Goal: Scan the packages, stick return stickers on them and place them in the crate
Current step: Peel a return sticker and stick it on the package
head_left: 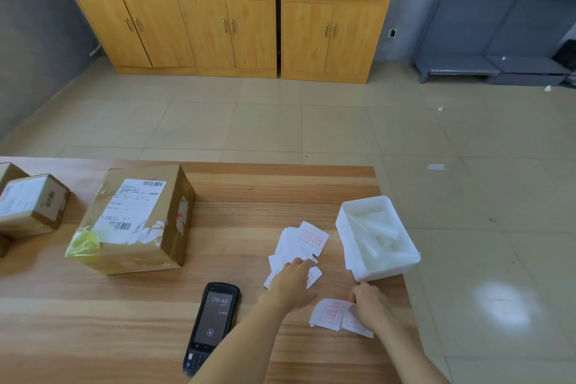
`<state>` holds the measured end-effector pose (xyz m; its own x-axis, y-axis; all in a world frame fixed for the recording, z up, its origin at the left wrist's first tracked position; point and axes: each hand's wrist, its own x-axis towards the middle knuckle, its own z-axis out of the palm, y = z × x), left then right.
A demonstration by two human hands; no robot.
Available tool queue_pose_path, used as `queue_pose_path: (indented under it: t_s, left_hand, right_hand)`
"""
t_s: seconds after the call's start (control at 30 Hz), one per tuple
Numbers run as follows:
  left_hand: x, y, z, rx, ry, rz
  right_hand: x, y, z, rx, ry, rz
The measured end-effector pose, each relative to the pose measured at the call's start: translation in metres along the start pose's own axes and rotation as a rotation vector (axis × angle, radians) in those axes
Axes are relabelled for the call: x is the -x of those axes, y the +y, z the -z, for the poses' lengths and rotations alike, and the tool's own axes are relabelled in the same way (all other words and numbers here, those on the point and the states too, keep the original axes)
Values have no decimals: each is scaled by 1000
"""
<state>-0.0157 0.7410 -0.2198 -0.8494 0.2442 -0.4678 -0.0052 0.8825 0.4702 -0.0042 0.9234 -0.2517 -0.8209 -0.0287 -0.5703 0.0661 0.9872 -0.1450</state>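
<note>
Pressing flat-fingered on the sticker pile beside the white bin, the left hand steadies it, while the right hand pinches one return sticker, probably to peel it.

soft, even, fairly bright light. a white glare patch sits on the glossy beige floor tiles at right. the brown cardboard box throws a faint shadow. the yellow wooden cabinets bow outward; the far corners look blurred.
</note>
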Motion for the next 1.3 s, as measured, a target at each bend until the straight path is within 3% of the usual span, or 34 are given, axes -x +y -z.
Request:
queue_pose_path:
  t_s: [0.1, 0.3, 0.6, 0.83, 1.0, 1.17, 1.3]
  left_hand:
    - [-1, -1, 3, 8, -9, -12]
    - [-2, 4, 24, 20, 75, -79]
    - [5, 11, 82, 161, 278, -203]
    - [22, -6, 104, 158, 336, -174]
    - [28, -16, 120, 134, 445, -174]
    - [34, -20, 127, 161, 488, -184]
    - [37, -26, 125, 184, 473, -199]
  right_hand:
    - [4, 1, 13, -15, -41, -6]
    - [7, -17, 64, -366, -190, 103]
    - [23, -69, 131, -565, -20, 254]
    - [32, -101, 137, -629, 153, 271]
    - [38, -124, 132, -787, 146, 259]
    - [46, -146, 123, -989, 76, 206]
    - [48, -151, 112, -1033, 127, 126]
